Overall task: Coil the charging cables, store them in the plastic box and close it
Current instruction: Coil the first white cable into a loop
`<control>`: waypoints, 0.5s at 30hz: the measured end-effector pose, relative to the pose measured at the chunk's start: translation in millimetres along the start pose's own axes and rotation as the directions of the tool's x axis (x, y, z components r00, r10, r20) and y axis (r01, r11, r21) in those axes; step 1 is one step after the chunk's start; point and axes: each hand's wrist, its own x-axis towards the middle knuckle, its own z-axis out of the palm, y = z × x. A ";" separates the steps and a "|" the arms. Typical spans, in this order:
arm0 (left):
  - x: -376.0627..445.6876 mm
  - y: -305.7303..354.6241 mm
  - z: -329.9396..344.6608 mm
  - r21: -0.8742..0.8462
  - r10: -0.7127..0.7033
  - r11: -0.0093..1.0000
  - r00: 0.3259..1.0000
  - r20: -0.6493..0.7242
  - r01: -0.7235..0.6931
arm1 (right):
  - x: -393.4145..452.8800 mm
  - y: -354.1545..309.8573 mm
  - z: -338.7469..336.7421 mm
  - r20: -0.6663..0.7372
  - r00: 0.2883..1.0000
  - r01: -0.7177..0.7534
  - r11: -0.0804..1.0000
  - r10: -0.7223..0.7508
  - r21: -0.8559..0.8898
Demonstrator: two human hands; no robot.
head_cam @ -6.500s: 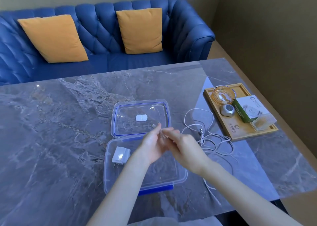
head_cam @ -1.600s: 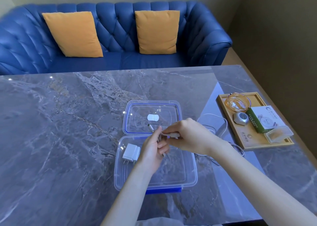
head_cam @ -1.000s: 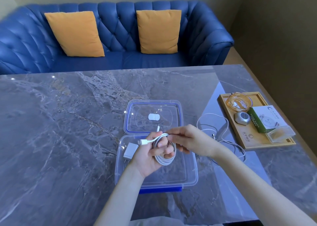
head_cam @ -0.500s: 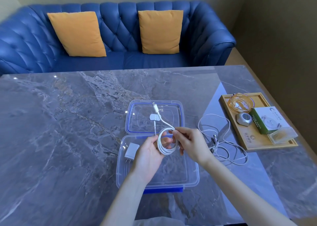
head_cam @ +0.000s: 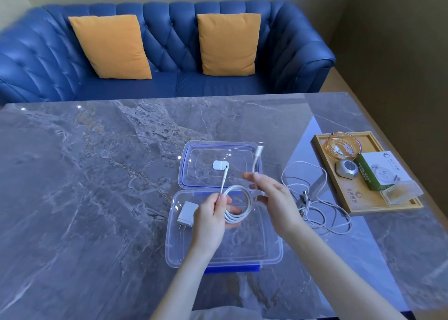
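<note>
- A white plug lies in the left end of the clear plastic box, which sits open on the grey marble table.
- The left hand pinches a white cable wound into a neat round coil of several loops, held above the box; one end with its connector sticks up past the thumb.
- The clear, blue-rimmed lid lies flat just beyond the box.
- The right hand grips the cable's other end, whose connector points up over the lid.
- A second white cable lies loose and tangled near a wooden tray.
</note>
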 end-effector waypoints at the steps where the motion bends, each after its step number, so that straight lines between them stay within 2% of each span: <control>1: -0.9 0.5 0.4 -0.005 -0.011 1.000 1.000 -0.009 0.011 | 1.0 -1.6 -0.8 0.013 1.000 -0.015 0.997 0.014 0.080; 3: -0.9 0.5 -0.1 -0.021 -0.026 0.999 0.999 -0.043 0.025 | 1.8 -3.0 -3.7 0.047 0.999 -0.034 0.978 0.025 0.204; 5: 0.5 0.9 -1.7 -0.014 -0.016 1.000 0.995 -0.094 0.015 | 1.6 -0.8 -7.6 0.080 0.997 -0.028 0.976 0.011 0.217; 8: 4.1 2.1 -4.3 0.032 0.025 0.999 0.988 -0.153 -0.020 | -0.4 3.8 -12.9 0.105 0.994 0.034 0.999 -0.037 0.032; 11: 5.7 1.3 -4.1 0.090 0.058 0.995 0.979 -0.193 -0.041 | -1.3 4.7 -13.4 0.141 0.985 0.122 0.976 -0.097 -0.178; 13: 6.0 0.2 -3.5 0.165 0.102 0.984 0.974 -0.202 -0.069 | -0.5 3.3 -10.0 0.131 0.980 0.185 0.919 -0.147 -0.347; 15: 2.6 2.5 -1.4 0.212 0.139 0.972 0.972 -0.187 -0.098 | 1.2 2.8 -6.6 0.127 0.960 0.280 0.805 -0.251 -0.523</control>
